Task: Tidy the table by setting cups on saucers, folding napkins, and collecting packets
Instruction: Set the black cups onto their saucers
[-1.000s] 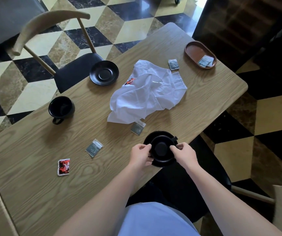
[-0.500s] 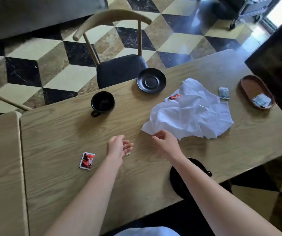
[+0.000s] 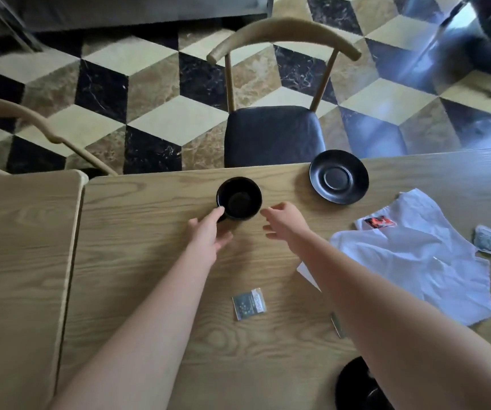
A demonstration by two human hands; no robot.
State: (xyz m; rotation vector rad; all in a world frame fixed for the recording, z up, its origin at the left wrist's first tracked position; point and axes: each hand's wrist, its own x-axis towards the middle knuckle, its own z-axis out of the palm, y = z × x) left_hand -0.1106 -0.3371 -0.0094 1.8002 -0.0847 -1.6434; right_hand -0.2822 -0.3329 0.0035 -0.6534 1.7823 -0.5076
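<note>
Both hands moved forward since half-second ago. Left hand (image 3: 208, 235) fingers loose, touching black cup (image 3: 239, 198); right hand (image 3: 285, 221) spread, empty, just beside. Risk: one-sided nudge tips cup before grip closes.

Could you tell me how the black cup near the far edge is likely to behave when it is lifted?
The black cup looks rigid and ceramic-like, so it should keep its shape yet could chip if knocked. Its wide, low body suggests it will sit steadily rather than tip. Its matte-looking surface probably grips fairly well for the left hand, which touches it by the handle side.
</note>
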